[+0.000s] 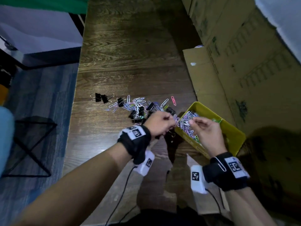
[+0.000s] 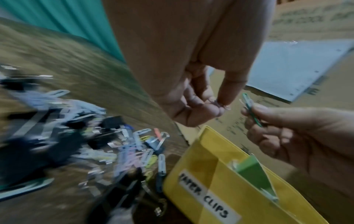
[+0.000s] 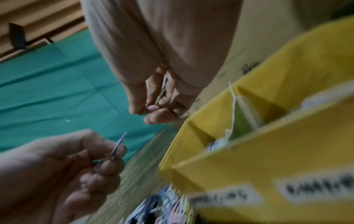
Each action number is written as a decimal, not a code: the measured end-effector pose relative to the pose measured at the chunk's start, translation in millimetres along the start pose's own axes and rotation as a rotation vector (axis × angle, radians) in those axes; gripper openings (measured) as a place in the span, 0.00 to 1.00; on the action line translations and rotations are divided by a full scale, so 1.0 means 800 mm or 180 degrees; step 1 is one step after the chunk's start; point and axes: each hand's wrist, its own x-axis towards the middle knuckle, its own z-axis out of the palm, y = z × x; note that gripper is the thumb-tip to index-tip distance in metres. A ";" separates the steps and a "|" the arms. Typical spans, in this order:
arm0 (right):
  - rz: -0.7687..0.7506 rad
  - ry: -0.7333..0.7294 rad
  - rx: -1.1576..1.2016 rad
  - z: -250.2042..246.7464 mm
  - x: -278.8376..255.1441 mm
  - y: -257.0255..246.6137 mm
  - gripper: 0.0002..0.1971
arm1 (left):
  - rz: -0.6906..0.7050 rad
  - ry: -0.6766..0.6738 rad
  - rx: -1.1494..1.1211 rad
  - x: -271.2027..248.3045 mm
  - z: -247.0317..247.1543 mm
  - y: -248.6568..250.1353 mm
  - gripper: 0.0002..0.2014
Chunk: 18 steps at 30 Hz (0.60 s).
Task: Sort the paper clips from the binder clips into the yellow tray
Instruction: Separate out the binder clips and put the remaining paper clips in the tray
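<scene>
The left hand [image 1: 158, 123] is up over the near edge of the mess of clips. Its fingers [image 3: 107, 165] are curled and pinch a pale purple paper clip [image 3: 119, 144] between thumb and first finger. The right hand [image 1: 206, 131] is over the yellow tray [image 1: 234, 136]. Its fingers [image 2: 254, 112] pinch a green paper clip [image 2: 250, 107] by one end, so the other end sticks up. The two hands are near each other but do not touch.

The yellow tray sits on the brown wood surface [image 1: 130, 62], just to the right of the mess. It has a white label that says "PAPER CLIPS" [image 2: 206, 197] on its front wall. The part of the tray closest to the mess holds a heap of paper clips in the tray [image 1: 187, 123], in pink, purple, white and green. A green divider [image 2: 252, 171] stands inside the tray. A second label is on the tray too, but it is too blurry to read.

On the surface lies the pile of loose paper clips [image 1: 136, 103] mixed with black binder clips [image 1: 138, 113]. Two more black binder clips [image 1: 101, 97] lie a little way off to the left of the pile. One pink paper clip [image 1: 173, 100] lies alone at the right of the pile.

Big cardboard boxes [image 1: 236, 62] stand to the right of the tray. A black wrist band [image 1: 135, 137] with white tags is on each wrist. A white paper clip [image 1: 219, 163] clings to the right wrist band.
</scene>
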 end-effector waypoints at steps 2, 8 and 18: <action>-0.0160 0.0254 -0.0401 -0.021 0.013 0.000 0.05 | 0.0249 0.0186 0.0545 0.021 0.025 0.027 0.09; -0.0380 0.0188 -0.1948 -0.044 0.042 0.005 0.12 | 0.0506 -0.0103 0.1970 0.054 0.066 0.052 0.09; -0.0666 -0.0273 -0.2435 -0.036 0.048 0.011 0.14 | 0.0473 0.0597 0.0620 0.028 -0.010 -0.017 0.08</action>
